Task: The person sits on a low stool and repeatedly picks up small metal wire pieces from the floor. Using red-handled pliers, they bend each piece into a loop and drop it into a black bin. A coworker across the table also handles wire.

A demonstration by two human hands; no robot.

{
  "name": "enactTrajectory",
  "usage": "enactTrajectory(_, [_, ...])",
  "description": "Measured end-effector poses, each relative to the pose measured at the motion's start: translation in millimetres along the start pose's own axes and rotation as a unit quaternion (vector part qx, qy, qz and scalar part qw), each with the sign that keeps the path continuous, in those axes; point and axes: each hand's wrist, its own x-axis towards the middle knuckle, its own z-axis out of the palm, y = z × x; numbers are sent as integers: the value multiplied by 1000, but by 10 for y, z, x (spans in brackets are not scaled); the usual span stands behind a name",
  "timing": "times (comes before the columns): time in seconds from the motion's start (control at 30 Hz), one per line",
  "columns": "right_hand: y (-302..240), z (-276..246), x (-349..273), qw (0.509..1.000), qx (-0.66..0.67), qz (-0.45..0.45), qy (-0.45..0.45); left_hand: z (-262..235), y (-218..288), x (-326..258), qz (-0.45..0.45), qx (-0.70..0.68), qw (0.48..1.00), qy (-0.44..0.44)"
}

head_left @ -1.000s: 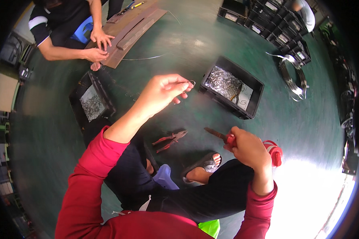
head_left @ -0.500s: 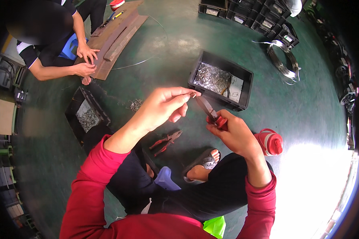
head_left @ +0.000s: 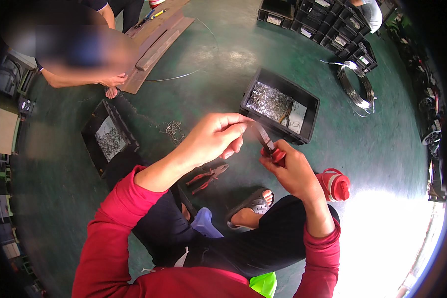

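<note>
My right hand (head_left: 295, 166) is wrapped round the red handles of a pair of pliers (head_left: 264, 138), whose dark jaws point up and left. The jaw tips meet the fingertips of my left hand (head_left: 216, 136). Its thumb and forefinger are pinched together on what looks like a small piece of wire, mostly hidden by the fingers. Below my left hand, a second pair of pliers (head_left: 211, 176) with red handles lies on the floor. Beyond the pliers stands a black crate (head_left: 310, 121) holding many small bent wire pieces (head_left: 269, 101), a tool and a white sheet.
Another black crate (head_left: 92, 131) with wire bits stands at left, near a loose wire heap (head_left: 174, 131). A red jug (head_left: 335, 185) is at right. Farther off are a wire coil (head_left: 355, 87), stacked crates (head_left: 328, 25) and a co-worker's hand (head_left: 115, 79) beside a wooden board (head_left: 156, 54).
The co-worker has leaned forward over the board. My hands and the pliers stay together, the pliers turned slightly steeper. The whole view has shifted a little.
</note>
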Motion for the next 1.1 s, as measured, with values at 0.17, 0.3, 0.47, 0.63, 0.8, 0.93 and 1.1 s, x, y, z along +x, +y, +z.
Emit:
enactTrajectory(0.17, [42, 53, 15, 1000, -9, -2, 18, 41, 16, -22, -6, -14, 1000, 3])
enactTrajectory(0.3, [53, 93, 54, 995, -63, -55, 52, 58, 35, -57, -8, 0, 1000, 2])
enactTrajectory(0.47, [18, 150, 126, 994, -71, -43, 75, 48, 36, -71, 16, 73, 996, 45])
enactTrajectory(0.63, [4, 291, 202, 993, -56, -34, 98, 53, -17, -91, 59, 87, 992, 77])
enactTrajectory(0.8, [0, 389, 245, 990, -70, -30, 120, 37, -60, -66, 71, 68, 990, 106])
enactTrajectory(0.93, [-16, 477, 280, 988, -47, -32, 142, 86, -106, -73, 58, 20, 988, 140])
enactTrajectory(1.1, [-32, 564, 324, 984, -50, -37, 169, 167, -163, -66, 78, -25, 980, 182])
